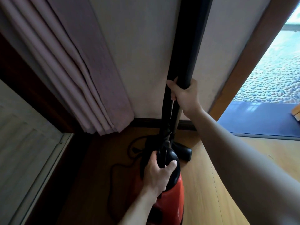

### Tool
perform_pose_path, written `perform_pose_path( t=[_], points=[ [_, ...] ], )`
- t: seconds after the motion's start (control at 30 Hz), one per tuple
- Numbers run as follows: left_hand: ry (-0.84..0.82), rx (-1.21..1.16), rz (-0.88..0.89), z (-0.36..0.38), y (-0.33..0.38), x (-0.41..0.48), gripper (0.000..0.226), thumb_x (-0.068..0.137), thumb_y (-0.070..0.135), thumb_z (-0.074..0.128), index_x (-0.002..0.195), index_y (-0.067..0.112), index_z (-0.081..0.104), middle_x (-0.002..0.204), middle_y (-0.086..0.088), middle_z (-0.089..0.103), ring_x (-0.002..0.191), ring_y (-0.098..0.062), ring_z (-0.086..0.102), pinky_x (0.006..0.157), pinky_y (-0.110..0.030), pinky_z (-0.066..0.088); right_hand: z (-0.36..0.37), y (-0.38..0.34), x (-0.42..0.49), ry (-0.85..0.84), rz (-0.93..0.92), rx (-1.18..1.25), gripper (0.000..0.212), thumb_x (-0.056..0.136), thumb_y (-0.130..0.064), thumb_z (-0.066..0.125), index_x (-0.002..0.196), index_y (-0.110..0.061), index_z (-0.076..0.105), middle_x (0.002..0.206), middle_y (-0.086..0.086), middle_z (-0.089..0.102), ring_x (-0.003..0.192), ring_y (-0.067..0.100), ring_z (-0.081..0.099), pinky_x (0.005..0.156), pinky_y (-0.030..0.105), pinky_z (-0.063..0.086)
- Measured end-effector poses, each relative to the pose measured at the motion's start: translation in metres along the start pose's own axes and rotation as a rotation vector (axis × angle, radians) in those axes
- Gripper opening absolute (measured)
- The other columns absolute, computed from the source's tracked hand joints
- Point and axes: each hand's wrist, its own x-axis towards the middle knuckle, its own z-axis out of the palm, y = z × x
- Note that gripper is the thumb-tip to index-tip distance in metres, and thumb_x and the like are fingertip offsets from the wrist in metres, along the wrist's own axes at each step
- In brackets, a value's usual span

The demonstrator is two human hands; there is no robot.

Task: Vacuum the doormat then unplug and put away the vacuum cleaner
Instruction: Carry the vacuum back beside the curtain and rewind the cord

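Head camera showed both my hands closed: left hand (158, 172) gripped the handle (162, 157) of the red vacuum (174, 198), right hand (184, 95) curled round its upright wand (193, 46) in front of the wall (146, 54).

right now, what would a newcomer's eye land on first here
First, the red vacuum cleaner at bottom centre, close to the wall, with the left hand gripping its black handle and the right hand wrapped round the upright black tube above. Next come the pale pleated curtain hanging on the left and the blue doormat in the bright open doorway at far right.
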Motion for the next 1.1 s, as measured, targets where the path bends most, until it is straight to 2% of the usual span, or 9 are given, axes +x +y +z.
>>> perform_pose_path(
  t=[0.13,0.4,0.53,0.63,0.77,0.83,0.93,1.03,1.1],
  points=[
    [0.050,0.007,-0.007,0.010,-0.009,-0.008,0.025,0.069,0.047,0.070,0.091,0.040,0.059,0.073,0.016,0.058,0.056,-0.006,0.048,0.056,-0.026,0.039,-0.004,-0.004,0.006,-0.057,0.019,0.073,0.024,0.092,0.002,0.066,0.073,-0.005,0.052,0.052,0.003,0.042,0.042,0.017,0.038,0.046,0.032,0.033],
    [0.106,0.032,-0.015,0.013,-0.009,-0.005,0.027,0.068,0.054,0.065,0.091,0.041,0.059,0.078,0.013,0.060,0.062,-0.009,0.048,0.057,-0.029,0.038,-0.002,0.004,0.005,-0.104,0.028,0.071,0.026,0.090,0.001,0.064,0.069,-0.006,0.053,0.048,-0.001,0.045,0.041,0.016,0.042,0.046,0.031,0.037],
    [0.100,0.033,-0.039,0.014,-0.004,-0.006,0.023,0.072,0.049,0.066,0.092,0.040,0.059,0.078,0.010,0.058,0.057,-0.008,0.046,0.051,-0.026,0.037,-0.005,0.018,-0.004,-0.094,0.032,0.010,0.035,0.092,-0.005,0.068,0.061,-0.007,0.052,0.047,0.000,0.050,0.043,0.015,0.047,0.053,0.028,0.044],
    [0.071,0.034,-0.085,0.009,0.007,-0.012,0.020,0.085,0.043,0.065,0.098,0.028,0.059,0.072,0.001,0.057,0.046,-0.014,0.049,0.045,-0.028,0.042,-0.008,0.033,-0.014,-0.096,0.085,-0.030,0.038,0.091,-0.009,0.071,0.059,-0.011,0.052,0.045,-0.003,0.051,0.043,0.015,0.048,0.055,0.027,0.045],
    [0.319,0.451,-0.003,-0.015,0.023,0.013,0.031,0.097,0.047,0.050,0.085,0.020,0.059,0.075,0.004,0.064,0.074,-0.021,0.067,0.070,-0.034,0.050,-0.010,0.032,-0.015,-0.095,0.089,-0.041,0.035,0.091,-0.011,0.071,0.061,-0.011,0.053,0.049,0.002,0.052,0.046,0.016,0.049,0.056,0.030,0.046],
    [0.395,0.544,0.081,-0.028,0.030,0.035,0.030,0.099,0.042,0.048,0.082,0.020,0.059,0.076,0.005,0.064,0.075,-0.017,0.064,0.069,-0.033,0.047,-0.011,0.030,-0.015,-0.098,0.075,-0.046,0.035,0.091,-0.011,0.072,0.061,-0.009,0.053,0.050,0.005,0.052,0.048,0.018,0.050,0.058,0.032,0.047],
    [0.148,0.761,0.139,-0.036,0.030,0.077,0.016,0.096,0.036,0.056,0.094,0.024,0.065,0.098,0.004,0.064,0.094,-0.015,0.059,0.076,-0.027,0.041,-0.013,0.029,-0.017,-0.092,0.056,-0.071,0.031,0.091,-0.013,0.074,0.066,-0.003,0.057,0.055,0.008,0.056,0.052,0.017,0.054,0.061,0.030,0.050],
    [-0.129,0.798,0.047,-0.038,0.029,0.099,0.029,0.094,0.038,0.063,0.116,0.020,0.066,0.120,0.001,0.063,0.113,-0.015,0.057,0.089,-0.026,0.041,-0.015,0.028,-0.018,-0.077,0.045,-0.084,0.027,0.089,-0.018,0.077,0.074,-0.002,0.061,0.060,0.003,0.059,0.055,0.012,0.058,0.062,0.022,0.052],
    [-0.184,0.844,0.060,-0.040,0.030,0.104,0.036,0.096,0.035,0.062,0.125,0.014,0.062,0.119,0.002,0.060,0.113,-0.013,0.055,0.088,-0.023,0.039,-0.015,0.027,-0.019,-0.086,0.059,-0.074,0.025,0.089,-0.019,0.077,0.077,-0.003,0.061,0.063,0.002,0.059,0.056,0.011,0.057,0.061,0.022,0.053]
  ],
)
